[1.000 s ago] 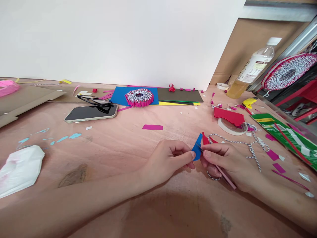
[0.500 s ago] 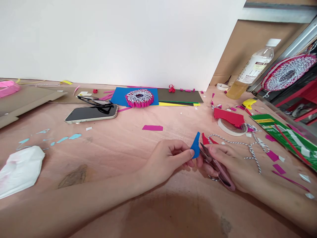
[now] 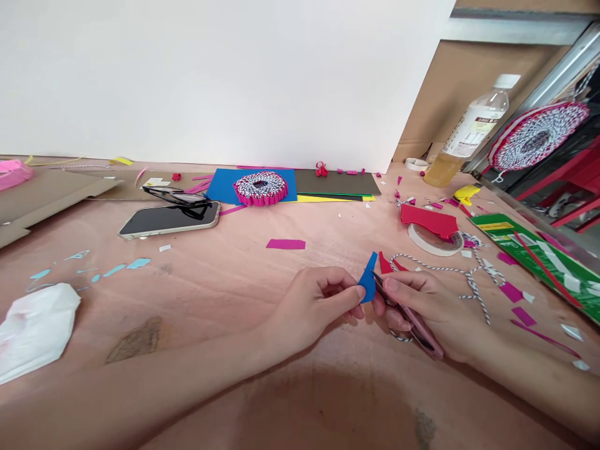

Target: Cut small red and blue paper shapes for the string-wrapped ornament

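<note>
My left hand (image 3: pixel 319 303) pinches a small piece of blue paper (image 3: pixel 368 281) between thumb and fingers. My right hand (image 3: pixel 426 300) grips small pink-handled snips (image 3: pixel 415 324), with their dark blades (image 3: pixel 380 286) reaching the lower right edge of the blue piece. Whether the blades are cutting it cannot be seen. Just beyond the blades lie red paper scraps (image 3: pixel 385 265). A black-and-white twine (image 3: pixel 445 270) runs behind my right hand and loops beneath it.
A roll of tape (image 3: pixel 434 240) under red paper (image 3: pixel 429 220), a green package (image 3: pixel 529 262), and magenta scraps lie to the right. Farther back stand a plastic bottle (image 3: pixel 471 134) and a paper rosette (image 3: pixel 260 189) on coloured sheets. A phone (image 3: pixel 169 220) and glasses (image 3: pixel 175 197) lie at the left.
The snips have come back to the blue piece, their blades closer to it than half a second ago. The blue piece has tilted slightly, and the view has shifted a little.
</note>
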### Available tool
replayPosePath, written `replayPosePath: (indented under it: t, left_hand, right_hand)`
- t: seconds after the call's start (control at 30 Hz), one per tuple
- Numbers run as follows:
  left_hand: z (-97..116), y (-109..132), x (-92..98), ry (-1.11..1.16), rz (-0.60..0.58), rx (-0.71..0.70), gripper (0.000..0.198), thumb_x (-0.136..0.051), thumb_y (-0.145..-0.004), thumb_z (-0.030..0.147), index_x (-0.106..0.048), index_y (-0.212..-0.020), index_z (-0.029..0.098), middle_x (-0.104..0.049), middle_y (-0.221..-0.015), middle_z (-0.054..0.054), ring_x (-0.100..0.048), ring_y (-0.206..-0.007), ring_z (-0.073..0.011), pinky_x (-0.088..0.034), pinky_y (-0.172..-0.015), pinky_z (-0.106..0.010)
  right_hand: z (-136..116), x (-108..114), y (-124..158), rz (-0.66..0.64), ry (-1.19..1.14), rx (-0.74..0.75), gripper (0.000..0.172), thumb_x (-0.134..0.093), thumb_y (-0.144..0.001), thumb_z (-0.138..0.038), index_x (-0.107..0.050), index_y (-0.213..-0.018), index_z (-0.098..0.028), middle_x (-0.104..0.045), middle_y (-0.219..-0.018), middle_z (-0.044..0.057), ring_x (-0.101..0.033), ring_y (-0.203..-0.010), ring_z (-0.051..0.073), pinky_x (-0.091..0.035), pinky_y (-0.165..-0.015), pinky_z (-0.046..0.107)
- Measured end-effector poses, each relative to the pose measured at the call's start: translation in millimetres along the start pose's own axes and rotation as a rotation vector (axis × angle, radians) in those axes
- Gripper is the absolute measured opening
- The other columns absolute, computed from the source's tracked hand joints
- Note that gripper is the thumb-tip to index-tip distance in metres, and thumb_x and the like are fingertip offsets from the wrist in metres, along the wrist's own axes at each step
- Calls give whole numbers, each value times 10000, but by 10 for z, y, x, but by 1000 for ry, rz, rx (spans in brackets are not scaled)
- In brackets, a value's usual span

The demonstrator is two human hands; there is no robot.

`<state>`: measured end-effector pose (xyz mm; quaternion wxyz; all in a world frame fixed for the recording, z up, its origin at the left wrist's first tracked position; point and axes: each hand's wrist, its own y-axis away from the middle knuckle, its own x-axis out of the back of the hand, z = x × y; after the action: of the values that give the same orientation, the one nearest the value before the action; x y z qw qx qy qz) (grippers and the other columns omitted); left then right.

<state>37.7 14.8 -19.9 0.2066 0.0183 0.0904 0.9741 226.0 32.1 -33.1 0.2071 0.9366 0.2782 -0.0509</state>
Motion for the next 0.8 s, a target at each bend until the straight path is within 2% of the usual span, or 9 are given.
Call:
replayPosePath:
  t: [0.3, 0.43, 0.63, 0.8]
  left_hand:
    - [-13, -1, 16, -61, -22, -1, 228, -520, -849, 308, -629, -732, 145, -651, -699, -25, -599, -694, -142, -465, -663, -232]
    - [-7, -3, 15, -60, -21, 0, 229, -525, -848, 308, -628, -724, 144, -652, -694, -22, -599, -687, -138, -465, -656, -229]
    - [-11, -7, 5, -29, -3, -17, 234, -540, -842, 290, -620, -685, 136, -640, -668, -14, -578, -646, -114, -457, -628, -208]
    - [-28, -12, -3, 90, 18, -34, 223, -550, -837, 272, -609, -674, 132, -629, -657, -15, -576, -622, -114, -468, -624, -218]
  right_hand:
    - [9, -7, 9, 9, -63, 12, 338, -611, -811, -418, -626, -627, -135, -476, -480, -29, -361, -424, 53, -241, -422, 193]
    - [12, -16, 16, 26, -53, 30, 331, -614, -809, -412, -628, -620, -141, -533, -532, -13, -369, -425, 50, -249, -424, 196]
    - [-17, -56, 40, 89, 62, -6, 407, -531, -844, -456, -627, -595, -149, -477, -403, -27, -383, -368, 69, -244, -399, 202]
    - [12, -16, 10, -34, -40, 43, 371, -551, -825, -489, -640, -703, -150, -538, -521, -12, -428, -450, 70, -293, -456, 197]
